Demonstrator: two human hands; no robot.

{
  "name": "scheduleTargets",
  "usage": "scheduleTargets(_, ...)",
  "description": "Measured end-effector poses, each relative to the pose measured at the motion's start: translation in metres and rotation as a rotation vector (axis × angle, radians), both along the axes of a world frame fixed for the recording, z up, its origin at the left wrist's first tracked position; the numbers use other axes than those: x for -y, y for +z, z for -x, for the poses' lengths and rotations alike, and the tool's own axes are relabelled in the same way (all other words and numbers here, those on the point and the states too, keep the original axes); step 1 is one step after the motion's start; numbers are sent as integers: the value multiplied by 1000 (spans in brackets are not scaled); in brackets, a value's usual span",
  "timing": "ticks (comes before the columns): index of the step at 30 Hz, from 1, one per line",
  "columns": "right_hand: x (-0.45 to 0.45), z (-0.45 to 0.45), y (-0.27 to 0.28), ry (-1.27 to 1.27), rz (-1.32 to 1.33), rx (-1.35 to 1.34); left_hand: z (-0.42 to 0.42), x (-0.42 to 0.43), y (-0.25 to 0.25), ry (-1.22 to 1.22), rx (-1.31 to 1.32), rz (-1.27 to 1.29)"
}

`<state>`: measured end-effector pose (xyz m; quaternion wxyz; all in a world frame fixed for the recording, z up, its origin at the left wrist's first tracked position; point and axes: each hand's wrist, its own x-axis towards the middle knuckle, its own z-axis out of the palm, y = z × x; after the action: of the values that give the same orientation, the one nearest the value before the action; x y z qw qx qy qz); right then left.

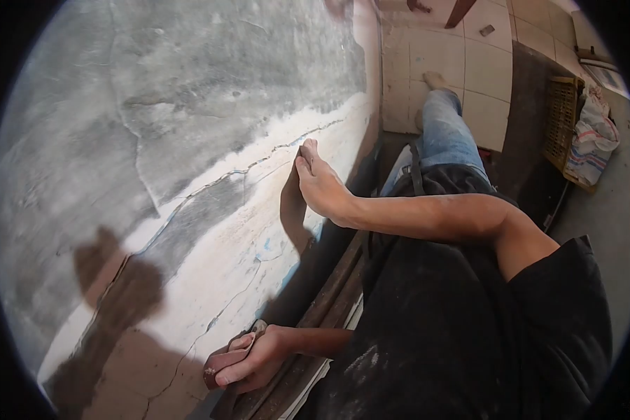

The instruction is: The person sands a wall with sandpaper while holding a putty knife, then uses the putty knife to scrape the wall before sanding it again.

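My left hand (262,360), low in the view beside the wall, is closed on a folded reddish-brown sheet (224,365) that looks like sandpaper. White dust marks the sheet. My right hand (322,185) reaches across to the wall (189,63), fingers extended and palm toward its surface, near a long crack (238,172). Its palm side is mostly hidden. Pale filler-like patches (224,273) border the crack on the grey wall, and a thinner crack runs lower down.
Dark wooden rails (332,287) run along the wall's base. On the right, a yellow-brown basket (561,119) stands beside a white striped sack (593,140). Beyond my jeans-clad leg (444,126) are light floor tiles (486,84). Shadows fall on the wall.
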<state>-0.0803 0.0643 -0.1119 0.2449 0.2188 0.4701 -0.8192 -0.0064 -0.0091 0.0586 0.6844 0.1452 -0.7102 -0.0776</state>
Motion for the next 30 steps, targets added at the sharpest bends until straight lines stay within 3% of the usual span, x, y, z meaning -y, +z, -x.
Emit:
scheduleTargets(5, -42, -8, 26, 101, 164, -115, -7, 6, 0, -219, 46, -40)
scheduleTargets(6, -36, -12, 12, 53, 55, -198, -6, 5, -1, -230, 2, -29)
scheduleTargets(11, -50, -5, 8, -181, 1, -503, 5, -23, -13, -261, 172, -303)
scheduleTargets(14, -80, -7, 42, -183, -9, -703, -4, -47, -42, -353, 321, -482)
scheduleTargets(15, -92, -10, 54, -144, -27, -765, -6, -66, -52, -439, 404, -700)
scheduleTargets(16, -101, -15, 61, -121, -18, -840, -18, -57, -84, -439, 492, -718)
scheduleTargets(19, -129, -26, 68, 42, -14, -908, -3, -121, -72, -501, 699, -1090)
scheduleTargets(20, -151, -31, 85, 48, -51, -974, 1, -126, -85, -507, 684, -1101)
scheduleTargets(21, -160, -31, 75, 187, -173, -1016, 1, -132, -98, -510, 679, -1118)
scheduleTargets(23, -185, -32, 68, 185, -311, -1220, 2, -140, -126, -650, 665, -1107)
scheduleTargets(25, -212, -30, 60, 172, -443, -1258, 9, -147, -154, -682, 770, -1046)
scheduleTargets(26, -222, -30, 56, 160, -497, -1274, 8, -159, -165, -907, 688, -1257)
scheduleTargets(27, -234, -26, 51, 120, -485, -1218, 4, -203, -127, -934, 726, -1194)
scheduleTargets(29, -258, -24, 46, 51, -452, -1093, 12, -198, -181, -1037, 693, -1177)
scheduleTargets(30, -275, -29, 61, 92, -459, -1057, 15, -207, -178, -1026, 698, -1137)
